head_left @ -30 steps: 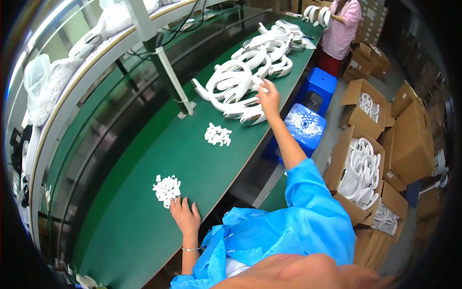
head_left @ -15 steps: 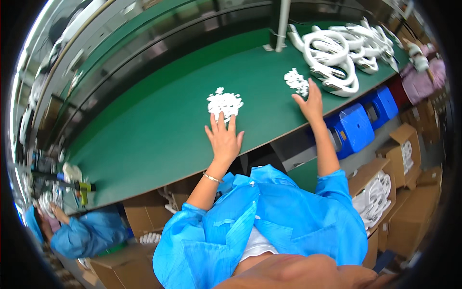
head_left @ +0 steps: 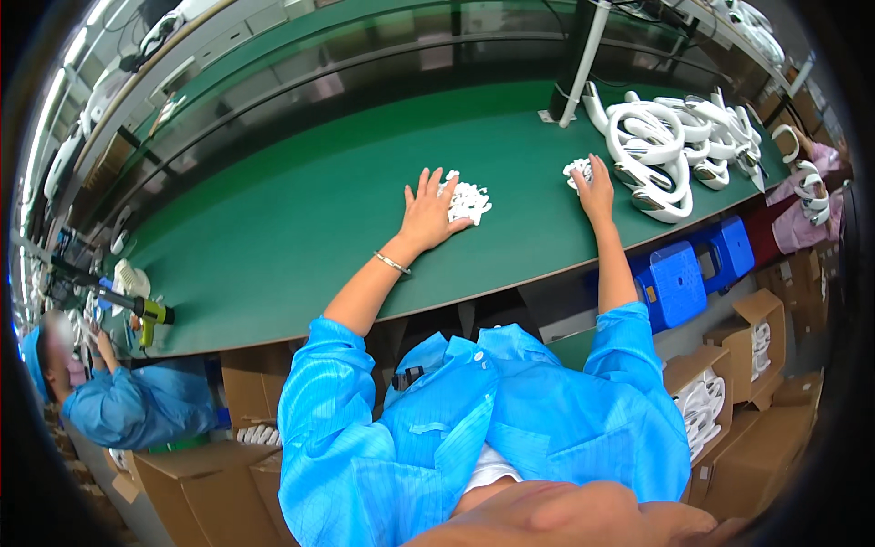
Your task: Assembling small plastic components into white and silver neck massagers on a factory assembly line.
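A pile of small white plastic pieces (head_left: 470, 202) lies on the green tabletop (head_left: 301, 246). Against its left side rests my left hand (head_left: 427, 215), fingers spread and pointing away from me, thumb along the pile's near edge. Farther right is a smaller heap of similar white pieces (head_left: 575, 170). My right hand (head_left: 596, 190) is at that heap's right edge, fingers stretched out and partly covering it. Neither hand grips anything that I can see. The exact kind of the small pieces is too fine to make out.
Large white curved ring-shaped parts (head_left: 649, 150) are heaped at the right of the table, near a metal post (head_left: 583, 68). Blue stools (head_left: 673, 284) and cardboard boxes (head_left: 697, 383) stand below. At left, a co-worker (head_left: 137, 401) sits near a green-black tool (head_left: 150, 314).
My left hand has gone from the pile's near edge to its left side. My right hand has come against the smaller heap, which looks more compact. The whole view has shifted.
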Motion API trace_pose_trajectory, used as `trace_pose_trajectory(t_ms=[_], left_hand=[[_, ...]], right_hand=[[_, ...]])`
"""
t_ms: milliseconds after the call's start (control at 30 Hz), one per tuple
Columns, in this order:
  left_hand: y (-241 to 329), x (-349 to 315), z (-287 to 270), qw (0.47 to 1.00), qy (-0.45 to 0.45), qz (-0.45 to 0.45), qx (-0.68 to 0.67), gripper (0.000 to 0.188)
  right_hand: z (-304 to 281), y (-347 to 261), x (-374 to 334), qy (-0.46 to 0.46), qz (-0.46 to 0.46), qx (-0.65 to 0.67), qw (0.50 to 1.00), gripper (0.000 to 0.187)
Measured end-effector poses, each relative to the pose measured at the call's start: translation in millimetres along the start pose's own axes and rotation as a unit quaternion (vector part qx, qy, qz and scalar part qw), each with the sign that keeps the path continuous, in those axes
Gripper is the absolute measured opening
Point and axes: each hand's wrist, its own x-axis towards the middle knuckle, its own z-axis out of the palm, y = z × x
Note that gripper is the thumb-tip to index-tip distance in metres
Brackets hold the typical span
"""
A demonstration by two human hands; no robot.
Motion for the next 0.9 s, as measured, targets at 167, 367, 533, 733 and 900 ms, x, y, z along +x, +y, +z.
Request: trace_pose_trajectory(t_ms=[167, 367, 533, 733, 900], left_hand=[[-5.1, 22.9, 7.2, 0.998, 0.024, 0.019, -0.059, 0.086], [-18.1, 40.8, 17.5, 0.993, 0.046, 0.022, -0.103, 0.08], [-47.3, 36.8, 13.3, 0.963, 0.083, 0.034, -0.255, 0.062], [-72.7, 34.1, 18.5, 0.853, 0.165, -0.124, -0.479, 0.039], [-72.2, 16.8, 15.8, 0.768, 0.193, -0.183, -0.583, 0.035]], right_hand=[[-4.3, 18.8, -5.6, -0.002, 0.082, 0.012, 0.997, 0.059], [18.4, -3.0, 11.5, -0.126, 0.019, -0.129, 0.983, 0.071], [-16.8, -2.6, 79.4, 0.041, -0.018, 0.051, 0.998, 0.04], [-177.9, -71.5, 338.3, 0.242, -0.055, 0.381, 0.891, 0.023], [-197.0, -40.2, 582.8, -0.08, -0.065, 0.524, 0.846, 0.035]])
